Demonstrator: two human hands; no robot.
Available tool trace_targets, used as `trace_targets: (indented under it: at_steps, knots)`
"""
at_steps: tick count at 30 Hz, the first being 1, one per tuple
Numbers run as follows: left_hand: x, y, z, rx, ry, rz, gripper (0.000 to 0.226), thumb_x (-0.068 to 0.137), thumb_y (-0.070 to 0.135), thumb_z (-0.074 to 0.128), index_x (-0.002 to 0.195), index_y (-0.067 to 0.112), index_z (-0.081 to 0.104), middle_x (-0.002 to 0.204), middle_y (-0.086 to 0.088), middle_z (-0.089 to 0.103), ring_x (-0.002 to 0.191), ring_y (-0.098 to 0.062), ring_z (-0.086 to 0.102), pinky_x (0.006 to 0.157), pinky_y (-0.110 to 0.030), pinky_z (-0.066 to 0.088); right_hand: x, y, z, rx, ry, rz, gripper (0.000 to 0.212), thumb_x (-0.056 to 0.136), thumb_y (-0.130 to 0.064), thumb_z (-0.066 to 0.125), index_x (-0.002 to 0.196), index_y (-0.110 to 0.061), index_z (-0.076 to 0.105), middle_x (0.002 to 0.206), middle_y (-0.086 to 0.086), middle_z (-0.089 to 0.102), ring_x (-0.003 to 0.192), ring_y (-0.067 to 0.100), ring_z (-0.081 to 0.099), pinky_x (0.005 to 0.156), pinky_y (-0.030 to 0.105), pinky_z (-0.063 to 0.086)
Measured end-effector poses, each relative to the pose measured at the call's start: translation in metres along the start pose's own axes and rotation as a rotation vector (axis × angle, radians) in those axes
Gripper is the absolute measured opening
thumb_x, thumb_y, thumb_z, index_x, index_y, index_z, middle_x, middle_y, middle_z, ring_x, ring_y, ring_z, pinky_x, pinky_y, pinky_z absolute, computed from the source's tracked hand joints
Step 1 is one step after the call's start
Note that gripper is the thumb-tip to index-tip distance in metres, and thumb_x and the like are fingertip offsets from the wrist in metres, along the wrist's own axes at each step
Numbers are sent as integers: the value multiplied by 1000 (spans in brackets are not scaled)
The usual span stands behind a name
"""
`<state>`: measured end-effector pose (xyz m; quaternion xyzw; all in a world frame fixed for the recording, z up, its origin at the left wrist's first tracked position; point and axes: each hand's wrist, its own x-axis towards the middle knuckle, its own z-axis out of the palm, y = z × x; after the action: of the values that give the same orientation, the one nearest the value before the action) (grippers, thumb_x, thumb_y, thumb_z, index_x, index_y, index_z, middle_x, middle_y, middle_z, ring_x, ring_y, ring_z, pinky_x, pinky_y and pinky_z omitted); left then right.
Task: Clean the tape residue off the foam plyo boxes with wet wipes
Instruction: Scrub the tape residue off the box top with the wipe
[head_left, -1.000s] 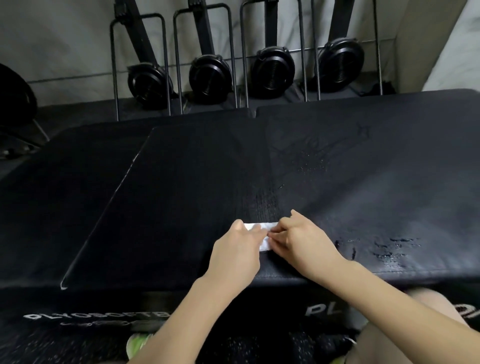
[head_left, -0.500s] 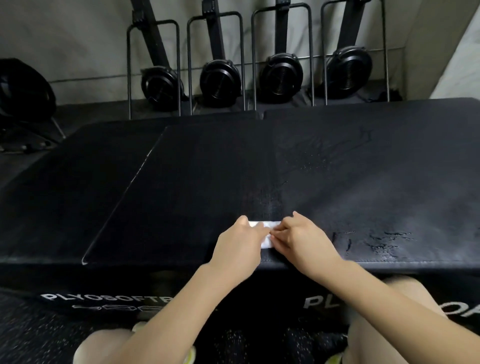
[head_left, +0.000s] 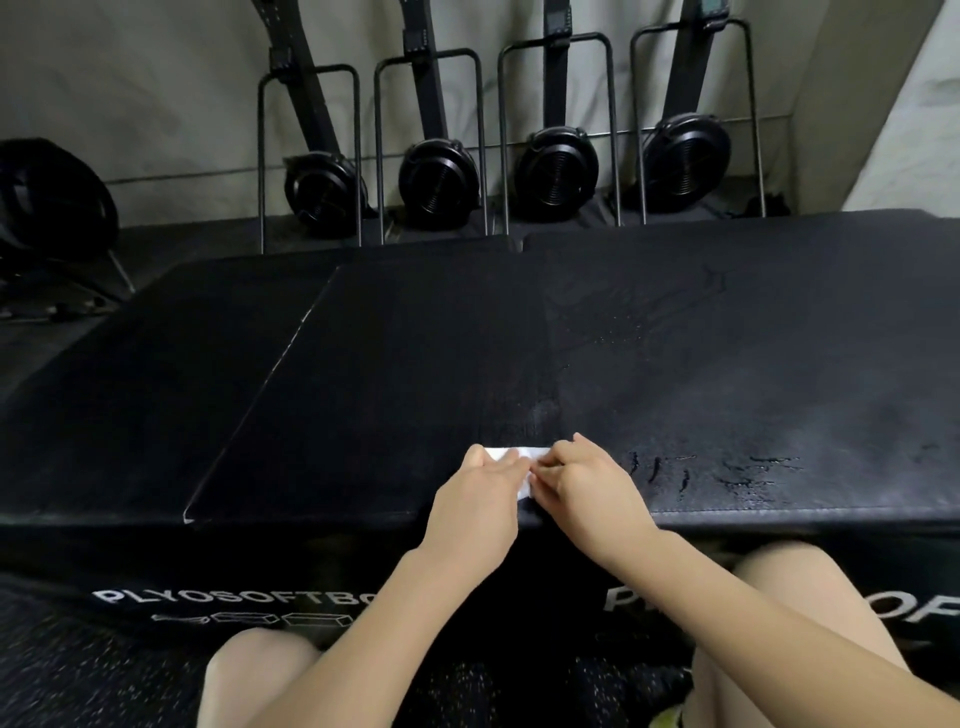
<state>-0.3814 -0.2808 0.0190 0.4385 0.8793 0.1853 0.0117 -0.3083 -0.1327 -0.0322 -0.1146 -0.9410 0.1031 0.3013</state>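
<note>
While both hands, left hand (head_left: 480, 496) and right hand (head_left: 589, 486), pinch a folded wet wipe (head_left: 517, 456) together near the front edge of the foam plyo box (head_left: 395, 374), scrubbing seems underway; next, wiping toward the wet residue streaks (head_left: 727, 470) beside the right hand.

Speckled rubber floor (head_left: 78, 670) carried black foam plyo boxes (head_left: 363, 395) side by side; a white wet wipe (head_left: 511, 454) and wet streaks (head_left: 748, 475) lay on the top.
</note>
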Motion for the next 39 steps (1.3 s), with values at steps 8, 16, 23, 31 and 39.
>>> trace_targets:
  at_steps: [8,16,23,31,39]
  knots:
    - [-39,4,10,-40,106,126,40,73,11,78,102,35,66,89,27,18,64,0,40,41,-16,45,-44,-4,-10,-11,74,-102,34,96,-31,52,86,-17,80,81,-7,62,70,18,57,113,38,39]
    - [-48,-38,6,-112,141,117,38,92,20,62,124,41,58,92,13,48,72,-1,47,62,-19,52,-31,-37,8,-22,55,-160,22,93,-20,57,84,-16,77,83,-7,60,75,16,56,112,40,41]
    - [-78,-120,-12,-182,229,23,36,96,24,64,128,41,61,93,17,49,74,-2,57,67,-17,54,3,-114,34,-53,-2,-298,13,68,-9,82,72,-18,74,72,-5,58,72,14,53,108,36,47]
    - [-111,-190,-44,-83,278,-15,46,87,6,73,130,20,66,97,12,49,82,0,55,80,-1,42,35,-203,60,-138,-321,-381,23,51,-17,91,69,-21,78,74,-3,64,72,19,62,96,35,54]
    - [-125,-245,-63,-34,368,-103,45,76,-10,76,118,4,70,107,18,47,100,7,54,96,-1,37,61,-265,76,-281,-479,-521,30,92,-17,65,121,-12,65,123,7,55,115,26,51,114,40,34]
